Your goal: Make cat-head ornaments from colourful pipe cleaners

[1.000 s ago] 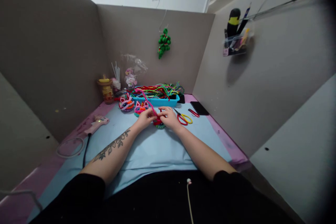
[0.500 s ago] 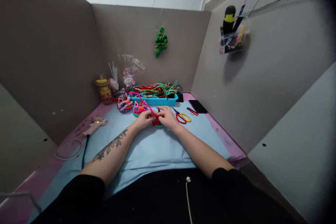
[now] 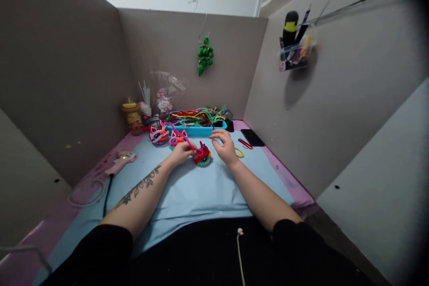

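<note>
My left hand (image 3: 183, 152) pinches a pink fuzzy stem (image 3: 183, 135) at the left side of a red figure (image 3: 202, 155) with a teal-green lower edge. The stem runs from the fingers up and back to the left. My right hand (image 3: 225, 146) is off the figure, to its right, with thumb and fingers apart and nothing between them. It partly covers the scissors, whose yellow handle loop (image 3: 239, 152) shows beside it. Two similar colourful figures with pink ears, one at the left (image 3: 158, 135) and one nearer (image 3: 177, 138), sit behind my left hand.
Behind the figures is a blue tray (image 3: 197, 131) full of coloured stems. A red tool (image 3: 245, 144) and a black phone (image 3: 252, 137) lie at the right. At the left are a pink glue gun (image 3: 121, 162) with a cord and a jar (image 3: 132, 118).
My right hand has let go of the red figure and moved right, its fingers opening, over part of the scissors. More of the figure shows. My left hand has hardly moved.
</note>
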